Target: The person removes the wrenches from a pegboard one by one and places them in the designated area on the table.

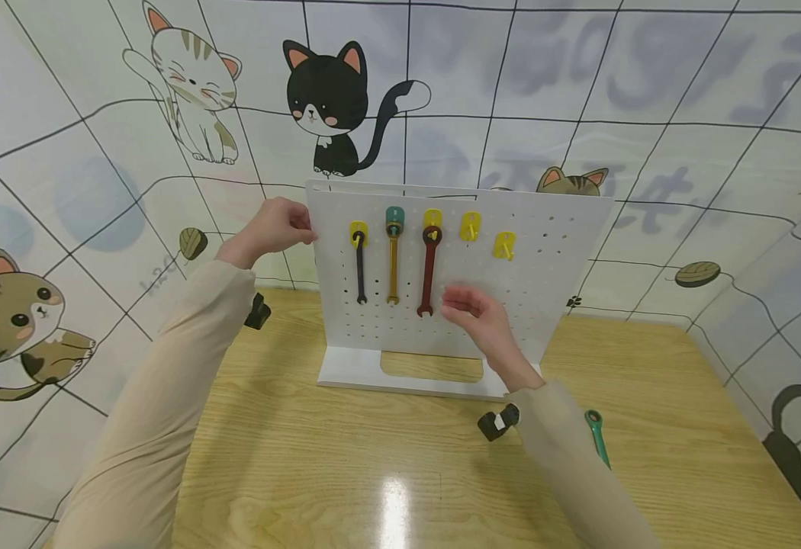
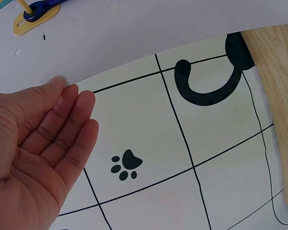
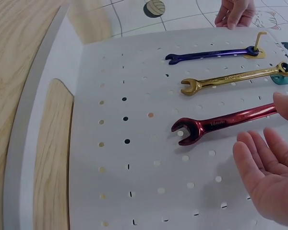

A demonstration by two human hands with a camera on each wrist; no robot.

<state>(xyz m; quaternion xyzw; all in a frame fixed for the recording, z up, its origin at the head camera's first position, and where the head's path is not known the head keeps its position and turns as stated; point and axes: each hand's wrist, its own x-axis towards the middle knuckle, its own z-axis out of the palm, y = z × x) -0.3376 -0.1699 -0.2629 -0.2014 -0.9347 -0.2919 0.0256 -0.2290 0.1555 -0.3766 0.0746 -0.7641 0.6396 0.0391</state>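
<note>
A white pegboard (image 1: 545,282) stands upright on its base. At its left edge my left hand (image 1: 273,226) pinches the board between thumb and fingers; the left wrist view shows the thumb (image 2: 53,87) at that edge. My right hand (image 1: 479,316), fingers loosely bent and holding nothing, is just right of a red combination wrench (image 1: 429,271), which hangs from a yellow hook. Left of it hang a gold wrench (image 1: 393,267) on a teal hook (image 1: 394,216) and a dark blue wrench (image 1: 361,271) on a yellow hook. The right wrist view shows the red wrench's open end (image 3: 189,132) beside my fingers.
Two yellow hooks, one upper (image 1: 470,227) and one lower (image 1: 504,246), hold nothing. A green wrench (image 1: 598,436) lies on the wooden table (image 1: 291,457), partly behind my right sleeve. Cat-patterned cloth walls (image 1: 483,91) stand behind and at the sides.
</note>
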